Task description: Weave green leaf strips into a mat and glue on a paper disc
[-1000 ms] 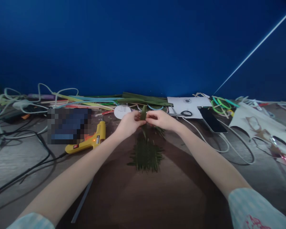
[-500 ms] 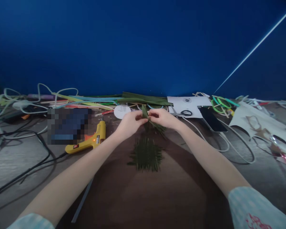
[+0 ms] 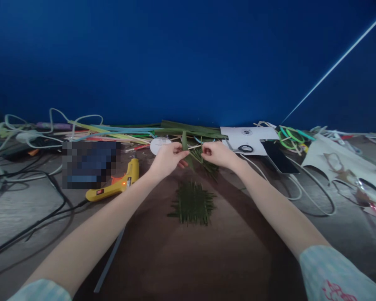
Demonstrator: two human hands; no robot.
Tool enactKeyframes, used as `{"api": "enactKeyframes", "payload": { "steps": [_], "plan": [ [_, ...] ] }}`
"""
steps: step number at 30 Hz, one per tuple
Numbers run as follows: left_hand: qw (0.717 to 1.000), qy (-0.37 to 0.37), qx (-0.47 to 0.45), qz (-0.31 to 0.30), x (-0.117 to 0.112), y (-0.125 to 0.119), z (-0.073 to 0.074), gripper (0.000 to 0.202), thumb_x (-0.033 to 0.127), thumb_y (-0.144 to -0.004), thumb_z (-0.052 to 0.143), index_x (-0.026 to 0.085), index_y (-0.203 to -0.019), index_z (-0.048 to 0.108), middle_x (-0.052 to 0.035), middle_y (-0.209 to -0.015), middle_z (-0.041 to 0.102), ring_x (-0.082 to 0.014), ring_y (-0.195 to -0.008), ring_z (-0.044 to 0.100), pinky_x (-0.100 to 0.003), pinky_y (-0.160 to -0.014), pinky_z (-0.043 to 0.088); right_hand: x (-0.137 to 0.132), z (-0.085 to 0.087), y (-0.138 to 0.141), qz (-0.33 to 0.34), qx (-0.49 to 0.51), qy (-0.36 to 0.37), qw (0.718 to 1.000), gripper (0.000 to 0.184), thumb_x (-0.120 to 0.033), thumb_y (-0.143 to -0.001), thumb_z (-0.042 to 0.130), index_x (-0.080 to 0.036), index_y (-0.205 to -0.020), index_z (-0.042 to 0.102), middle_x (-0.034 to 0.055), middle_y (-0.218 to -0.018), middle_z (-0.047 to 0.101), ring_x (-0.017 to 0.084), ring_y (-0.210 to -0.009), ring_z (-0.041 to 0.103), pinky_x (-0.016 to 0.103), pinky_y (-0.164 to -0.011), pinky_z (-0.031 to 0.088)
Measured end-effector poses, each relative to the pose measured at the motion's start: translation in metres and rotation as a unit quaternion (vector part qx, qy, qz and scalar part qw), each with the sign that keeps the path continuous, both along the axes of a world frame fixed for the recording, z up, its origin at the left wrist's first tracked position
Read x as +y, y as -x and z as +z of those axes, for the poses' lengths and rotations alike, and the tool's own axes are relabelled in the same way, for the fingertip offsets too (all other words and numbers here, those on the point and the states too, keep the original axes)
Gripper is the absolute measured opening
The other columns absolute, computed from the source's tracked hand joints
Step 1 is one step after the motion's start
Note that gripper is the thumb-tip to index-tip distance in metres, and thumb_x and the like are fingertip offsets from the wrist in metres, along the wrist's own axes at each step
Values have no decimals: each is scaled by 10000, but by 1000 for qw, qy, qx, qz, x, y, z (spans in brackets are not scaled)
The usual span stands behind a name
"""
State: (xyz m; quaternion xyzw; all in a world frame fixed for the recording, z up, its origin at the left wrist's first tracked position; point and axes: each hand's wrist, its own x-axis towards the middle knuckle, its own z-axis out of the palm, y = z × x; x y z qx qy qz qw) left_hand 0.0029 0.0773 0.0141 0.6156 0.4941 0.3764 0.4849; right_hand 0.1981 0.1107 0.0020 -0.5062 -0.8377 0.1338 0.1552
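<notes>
A long green leaf stands upright between the thumb and fingers of my left hand. My right hand is a little to the right of it, its fingertips pinched on what looks like a thin leaf strip. Below my right hand lies a loose bunch of narrow green strips, partly covered by the fingers. Closer to me, a woven mat of green leaf strips with ragged ends lies flat on the brown table.
A yellow glue gun with an orange light lies left, beside a blurred-out dark device. Scissors rest on white paper, near a black phone. Long leaves, cables and colored sticks line the blue wall.
My hands have moved apart; the right went slightly right, away from the leaf. The left hand shifted a little left with the leaf, which now shows more of its length.
</notes>
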Motion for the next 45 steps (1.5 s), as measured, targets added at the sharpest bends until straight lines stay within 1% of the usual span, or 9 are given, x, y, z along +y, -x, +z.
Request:
{"api": "enactKeyframes", "payload": {
  "steps": [7,13,17,24,27,34,39,42,45],
  "plan": [
    [1000,20,2,-14,3,1,-8,187,110,-778,528,176,-611,475,-2,-522,580,-156,-538,632,-301,-569,532,1,-2,-2,15,-1,10,1000,54,-184,-697,540,-186,-647,519,7,-604,539,127,-569,468,263,-571,311],
    [999,27,17,-26,1,1,-7,160,134,-774,548,172,-633,481,-9,-520,608,-165,-519,634,-290,-517,521,-8,4,9,27,60,35,997,100,-242,-769,493,-172,-759,564,14,-692,578,118,-615,493,249,-595,348],
    [999,25,27,-34,-4,-1,-3,156,109,-761,549,169,-633,485,3,-508,603,-152,-505,626,-257,-487,505,-18,11,19,73,145,99,982,155,-262,-805,439,-163,-764,552,5,-672,559,112,-600,476,257,-604,347],
    [998,3,40,-49,-5,-1,-4,105,129,-750,550,169,-656,527,-2,-516,599,-168,-531,631,-268,-502,507,-24,15,24,74,137,89,984,151,-279,-792,454,-178,-687,493,-23,-611,492,106,-576,413,253,-575,295],
    [997,-19,51,-58,-6,-1,-5,80,156,-759,533,171,-681,531,-6,-555,606,-166,-555,632,-258,-504,493,-24,15,24,83,143,83,983,146,-255,-778,447,-178,-655,469,-29,-598,463,101,-571,384,252,-570,280],
    [976,-145,152,-60,-4,0,-2,121,203,-753,531,159,-640,539,12,-586,568,-140,-605,564,-262,-601,443,-21,16,21,55,133,53,988,91,-214,-738,463,-176,-658,484,-35,-591,442,96,-559,374,248,-572,281],
    [993,-93,56,-55,0,3,-1,118,219,-764,530,171,-658,508,11,-590,577,-150,-604,605,-271,-611,477,-12,13,9,11,80,56,995,117,-233,-758,449,-178,-673,507,-15,-601,502,106,-554,418,249,-571,296],
    [998,-63,10,-22,0,4,5,110,202,-776,528,172,-674,498,10,-612,598,-144,-600,619,-275,-618,497,-6,8,4,12,41,67,997,140,-232,-758,447,-180,-644,508,-12,-575,509,109,-544,435,248,-560,300],
    [999,-48,9,11,-1,4,10,143,199,-793,525,175,-658,482,11,-594,612,-138,-573,621,-273,-598,502,-2,5,0,21,24,76,997,146,-234,-752,455,-182,-628,513,-9,-569,522,111,-533,443,249,-550,301]
  ]
}}
